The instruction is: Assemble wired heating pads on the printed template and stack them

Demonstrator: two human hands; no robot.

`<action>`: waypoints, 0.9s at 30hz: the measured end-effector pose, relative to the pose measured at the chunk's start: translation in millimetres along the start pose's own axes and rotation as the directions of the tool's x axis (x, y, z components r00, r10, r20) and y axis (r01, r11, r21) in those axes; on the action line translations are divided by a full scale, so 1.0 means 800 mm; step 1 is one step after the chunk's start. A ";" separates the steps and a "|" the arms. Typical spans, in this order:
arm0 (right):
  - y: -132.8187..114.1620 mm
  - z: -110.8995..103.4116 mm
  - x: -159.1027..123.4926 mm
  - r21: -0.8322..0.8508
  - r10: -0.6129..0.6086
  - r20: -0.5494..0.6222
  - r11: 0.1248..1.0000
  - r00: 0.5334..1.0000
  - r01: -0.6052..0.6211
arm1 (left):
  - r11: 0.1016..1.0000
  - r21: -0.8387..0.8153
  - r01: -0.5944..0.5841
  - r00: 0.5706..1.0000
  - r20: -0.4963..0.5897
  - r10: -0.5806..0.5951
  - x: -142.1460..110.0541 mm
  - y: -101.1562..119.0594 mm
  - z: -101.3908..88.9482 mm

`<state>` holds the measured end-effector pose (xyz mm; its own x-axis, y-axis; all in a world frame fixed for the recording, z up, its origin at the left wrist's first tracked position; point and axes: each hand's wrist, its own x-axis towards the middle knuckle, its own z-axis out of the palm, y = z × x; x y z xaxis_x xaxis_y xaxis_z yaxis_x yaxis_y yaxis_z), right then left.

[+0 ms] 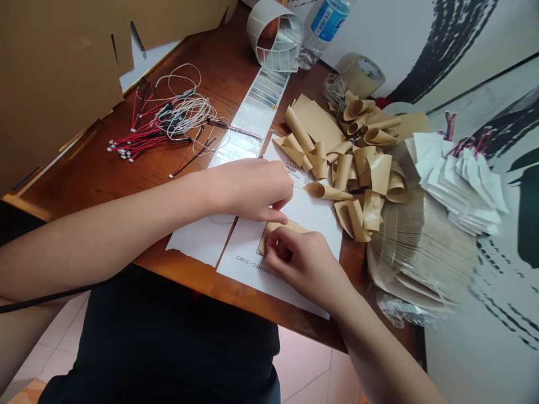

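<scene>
A small piece of brown paper (286,225) lies on a white printed sheet (248,241) near the table's front edge. My left hand (256,189) is above it, fingers curled under and thumb tip at the paper's upper edge. What those fingers hold, if anything, is hidden. My right hand (305,261) covers the paper's lower right part, thumb and curled fingers pressed together over it. I cannot make out what is pinched there. Printed letters on the sheet run partly beneath this hand. Behind my left hand stretches a strip of labels (255,120) from a roll (274,36).
Bundled red, black and white cables (177,120) lie at the left. Many rolled brown papers (343,163) are heaped at the right, beside stacked brown envelopes (421,241) and white tags (461,182). A bottle (324,31) and tape roll (360,73) stand behind. Cardboard (63,67) borders the left.
</scene>
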<state>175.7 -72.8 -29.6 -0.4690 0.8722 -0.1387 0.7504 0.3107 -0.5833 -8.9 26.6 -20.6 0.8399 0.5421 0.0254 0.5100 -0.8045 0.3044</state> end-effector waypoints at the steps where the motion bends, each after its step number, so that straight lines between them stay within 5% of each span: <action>1: 0.001 -0.001 0.000 -0.016 0.013 -0.012 1.000 1.000 -0.013 | 1.000 -0.004 0.003 1.000 0.000 -0.003 0.000 0.000 0.000; 18: 0.001 0.011 -0.010 -0.112 -0.113 -0.014 0.988 0.994 0.111 | 0.996 -0.060 0.063 0.997 0.051 -0.060 -0.004 0.001 -0.004; 27: -0.006 0.003 -0.007 -0.052 0.031 -0.006 0.998 1.000 -0.031 | 0.995 -0.067 0.079 0.995 0.068 -0.074 -0.004 -0.002 -0.004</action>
<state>173.7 -80.4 -27.9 -0.4428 0.8836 -0.1522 0.7881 0.3026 -0.5360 -13.0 26.8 -18.2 0.8105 0.5824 -0.0619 0.5609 -0.7414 0.3684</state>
